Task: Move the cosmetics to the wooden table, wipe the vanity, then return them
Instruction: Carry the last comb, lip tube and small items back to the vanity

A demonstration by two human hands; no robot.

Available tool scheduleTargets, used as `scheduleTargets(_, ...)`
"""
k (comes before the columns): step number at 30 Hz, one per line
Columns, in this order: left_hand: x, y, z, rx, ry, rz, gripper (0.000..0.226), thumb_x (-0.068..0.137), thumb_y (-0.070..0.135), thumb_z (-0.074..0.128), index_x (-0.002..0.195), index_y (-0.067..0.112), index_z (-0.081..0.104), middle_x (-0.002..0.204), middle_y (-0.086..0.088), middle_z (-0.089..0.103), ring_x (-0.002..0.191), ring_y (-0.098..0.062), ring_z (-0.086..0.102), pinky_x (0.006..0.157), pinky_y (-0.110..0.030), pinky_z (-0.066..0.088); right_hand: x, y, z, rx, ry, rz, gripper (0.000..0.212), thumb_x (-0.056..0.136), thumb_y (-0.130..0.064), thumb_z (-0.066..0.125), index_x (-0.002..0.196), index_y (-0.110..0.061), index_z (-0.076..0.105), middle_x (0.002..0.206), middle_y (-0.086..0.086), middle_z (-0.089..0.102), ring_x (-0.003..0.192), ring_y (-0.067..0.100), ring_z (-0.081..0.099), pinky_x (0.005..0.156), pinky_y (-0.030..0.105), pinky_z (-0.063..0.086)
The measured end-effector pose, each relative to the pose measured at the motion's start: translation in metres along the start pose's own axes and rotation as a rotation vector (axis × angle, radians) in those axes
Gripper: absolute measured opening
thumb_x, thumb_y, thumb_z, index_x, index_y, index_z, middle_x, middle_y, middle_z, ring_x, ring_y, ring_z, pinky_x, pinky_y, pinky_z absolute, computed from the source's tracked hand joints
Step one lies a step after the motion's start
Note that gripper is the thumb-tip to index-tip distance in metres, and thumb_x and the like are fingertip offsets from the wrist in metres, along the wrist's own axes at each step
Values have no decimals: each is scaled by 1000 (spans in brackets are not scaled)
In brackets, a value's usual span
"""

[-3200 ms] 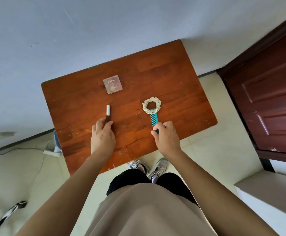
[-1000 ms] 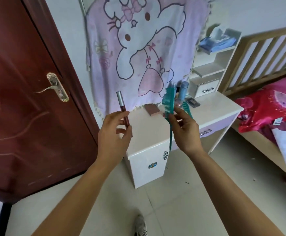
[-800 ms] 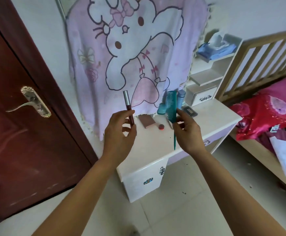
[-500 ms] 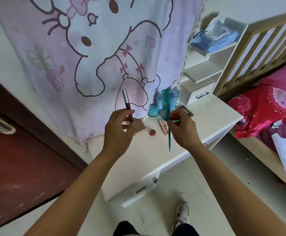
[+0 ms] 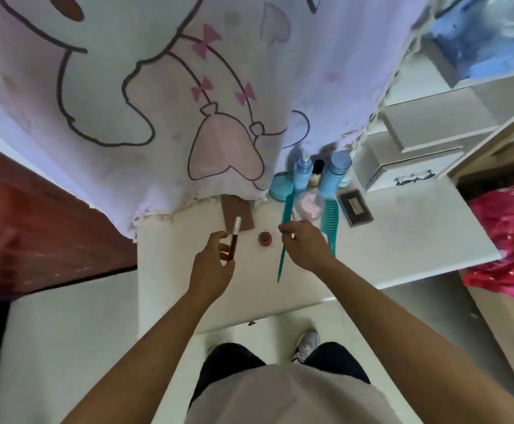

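I stand at the white vanity (image 5: 402, 240). My left hand (image 5: 211, 267) holds a dark red lip gloss tube (image 5: 235, 240) with a silver cap, upright above the top. My right hand (image 5: 303, 246) pinches a teal tail comb (image 5: 285, 228), its pointed tail aimed toward me. A second teal comb (image 5: 329, 221) lies on the vanity beside that hand. At the back stand two blue bottles (image 5: 337, 175), a teal jar (image 5: 280, 186) and a pink jar (image 5: 309, 206). A brown compact (image 5: 234, 212), a small red pot (image 5: 265, 238) and a black palette (image 5: 355, 208) lie there too.
A cartoon-print cloth (image 5: 188, 87) hangs over the mirror behind the vanity. A white drawer box and shelves (image 5: 409, 166) stand at the back right. A dark red door (image 5: 35, 234) is to the left, a bed with red bedding (image 5: 513, 240) to the right.
I picked the lip gloss and comb off the wooden table, turned, and walked up to the vanity. Both hands have come down over the vanity top, still holding them.
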State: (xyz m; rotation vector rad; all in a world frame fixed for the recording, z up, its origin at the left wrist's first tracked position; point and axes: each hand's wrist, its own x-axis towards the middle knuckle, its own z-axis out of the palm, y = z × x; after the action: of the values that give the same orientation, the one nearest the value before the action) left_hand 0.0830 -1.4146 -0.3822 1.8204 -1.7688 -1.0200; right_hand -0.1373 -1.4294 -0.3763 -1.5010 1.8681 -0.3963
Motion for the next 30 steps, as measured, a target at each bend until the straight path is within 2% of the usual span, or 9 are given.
scheduleTargets(4, 8, -27, 21, 75, -99, -112, 44, 82, 1, 66, 122, 15, 53, 100, 1, 67, 86, -18, 65, 72, -23, 43, 17, 18, 22, -39, -116, 53, 34, 95, -19, 56, 128, -22, 64, 131, 10, 55, 112, 26, 58, 93, 29, 44)
scheduleTargets(7, 29, -39, 30, 151, -167, -88, 32, 82, 0, 63, 112, 9, 58, 101, -5, 68, 89, -26, 65, 77, -32, 48, 28, 27, 39, -55, -156, 108, 35, 96, -22, 56, 130, -23, 62, 135, 10, 53, 115, 27, 58, 91, 28, 45)
scheduleTargets(12, 53, -55, 41, 222, -257, -51, 28, 85, 1, 60, 113, 7, 59, 106, -11, 65, 93, -29, 61, 82, -41, 48, 34, 31, 62, -19, -220, 184, 44, 93, -21, 57, 137, -17, 57, 136, 10, 53, 114, 26, 59, 97, 29, 42)
scheduleTargets(16, 62, -64, 45, 224, -282, -85, 26, 88, 6, 61, 114, 8, 60, 104, -12, 60, 94, -29, 58, 82, -40, 47, 35, 31, 74, 19, -226, 244, 51, 92, -23, 59, 141, -11, 50, 139, 12, 51, 120, 29, 55, 104, 35, 43)
scheduleTargets(20, 63, -72, 40, 211, -289, -101, 25, 90, 11, 62, 115, 9, 61, 105, -12, 58, 96, -30, 58, 81, -40, 48, 34, 28, 78, -12, -242, 266, 55, 94, -27, 58, 145, -15, 45, 144, 11, 46, 125, 27, 52, 107, 39, 42)
scheduleTargets(22, 65, -74, 34, 185, -277, -103, 28, 92, 18, 61, 119, 10, 60, 111, -12, 59, 101, -30, 58, 85, -38, 48, 35, 24, 76, -15, -221, 251, 51, 95, -27, 58, 144, -17, 47, 145, 10, 47, 125, 26, 52, 107, 38, 42)
scheduleTargets(25, 69, -75, 19, 198, -197, -94, 39, 98, 30, 54, 132, 12, 56, 134, -10, 56, 123, -28, 50, 100, -36, 40, 36, 16, 68, -42, -159, 197, 45, 98, -28, 55, 141, -19, 48, 146, 7, 46, 127, 23, 51, 105, 38, 44)
scheduleTargets(27, 73, -71, 2, 252, -125, -78, 46, 100, 37, 47, 139, 14, 51, 148, -10, 45, 139, -27, 36, 111, -39, 32, 40, 6, 59, -69, -122, 146, 43, 100, -33, 51, 141, -21, 48, 147, 3, 44, 131, 22, 47, 104, 38, 43)
scheduleTargets(30, 78, -58, -28, 341, -10, -60, 55, 100, 48, 39, 146, 18, 44, 157, -13, 30, 147, -30, 22, 117, -49, 22, 51, -13, 43, -75, -93, 42, 46, 101, -43, 43, 144, -25, 43, 148, 2, 42, 132, 22, 45, 104, 39, 39)
